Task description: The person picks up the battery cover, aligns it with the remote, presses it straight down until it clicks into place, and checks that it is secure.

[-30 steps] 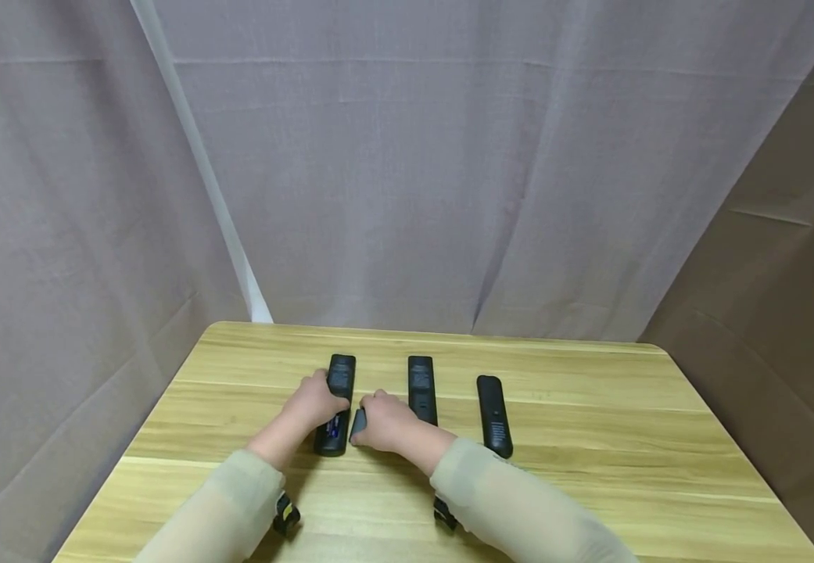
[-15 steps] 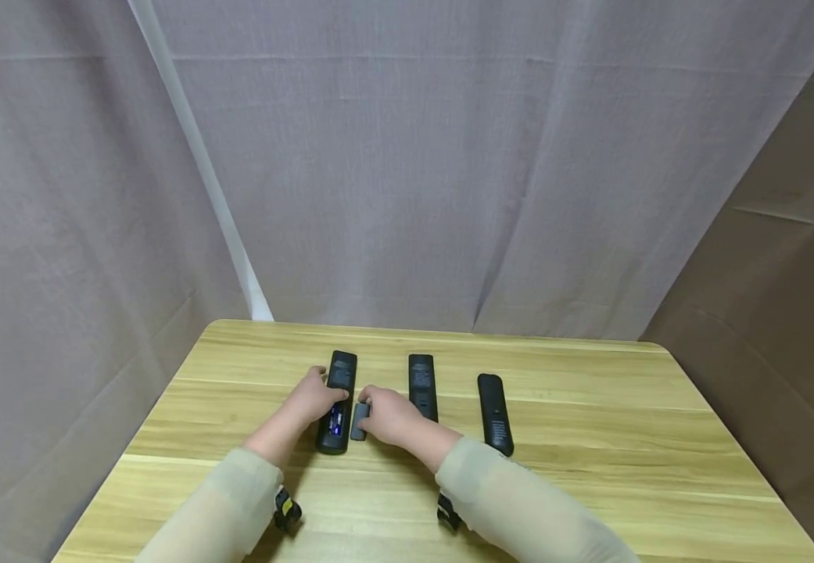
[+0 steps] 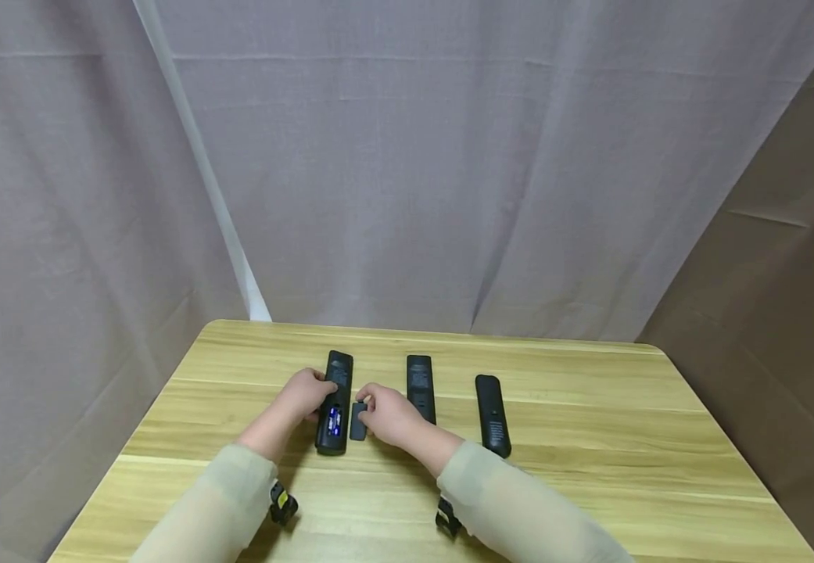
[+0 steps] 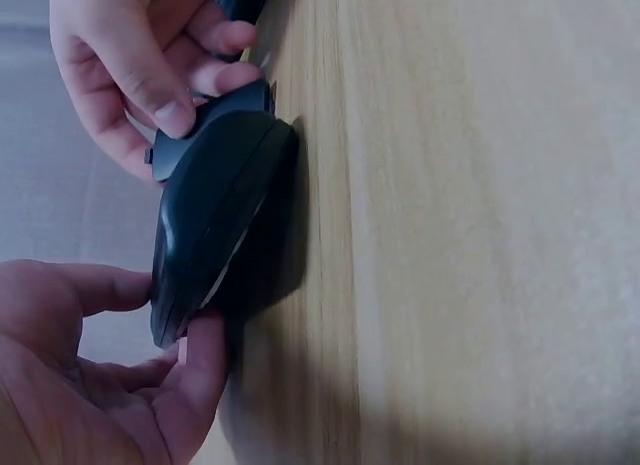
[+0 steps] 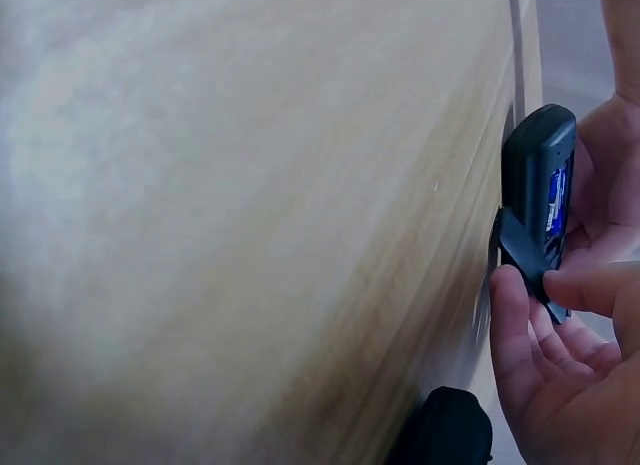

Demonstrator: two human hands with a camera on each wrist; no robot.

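My left hand [image 3: 304, 392] holds the leftmost black remote control [image 3: 332, 442] by its left edge, thumb on top and fingers at its underside. That side is tilted up off the table in the left wrist view. The remote lies back side up with its battery compartment uncovered, showing blue batteries [image 3: 335, 421] inside. Just right of it, my right hand [image 3: 389, 414] pinches a small dark battery cover [image 3: 358, 422] between thumb and fingers. In the right wrist view the cover [image 5: 522, 251] is slanted close beside the remote [image 5: 535, 150].
A second black remote [image 3: 420, 379] lies to the right, its near end behind my right hand. Farther right is a third black remote [image 3: 493, 414]. All are on a wooden table [image 3: 589, 438], with grey curtain [image 3: 407, 195] behind its far edge.
My left thumb has moved back and left, and the batteries show more fully. The remote's left side is now raised. My right hand has shifted slightly right, and the cover's face has turned more into view.
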